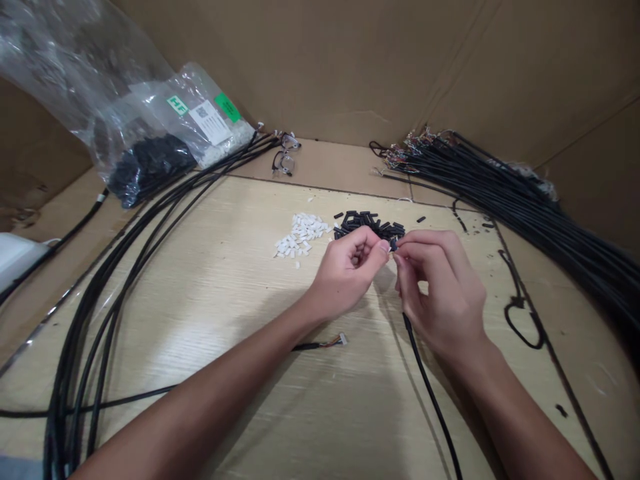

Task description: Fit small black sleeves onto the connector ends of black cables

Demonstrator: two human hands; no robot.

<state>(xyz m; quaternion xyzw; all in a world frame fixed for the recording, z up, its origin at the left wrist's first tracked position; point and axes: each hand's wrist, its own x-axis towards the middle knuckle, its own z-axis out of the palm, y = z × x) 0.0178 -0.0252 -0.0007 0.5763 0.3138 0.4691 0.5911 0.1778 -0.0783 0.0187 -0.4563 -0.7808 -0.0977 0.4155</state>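
Observation:
My left hand [353, 263] is closed in a pinch, thumb against forefinger, at a tiny pale piece that I cannot make out clearly. Facing it, my right hand [443, 283] pinches at the same spot, the fingertips of both hands almost meeting. A black cable [425, 373] comes out from under the right hand and runs down to the front edge; its end is hidden by the fingers. Just behind the fingertips lies a heap of short black tubes [360, 219]. Left of that heap is a pile of small white plastic pieces [303, 233].
Bundled black cables [95, 320] curve along the left, with clear plastic bags [150, 127] behind. Another cable bundle [505, 193] with bare wire ends lies at right. A white connector [343, 339] on a cable rests below my left wrist. Eyeglasses [283, 160] sit near the cardboard wall [350, 67].

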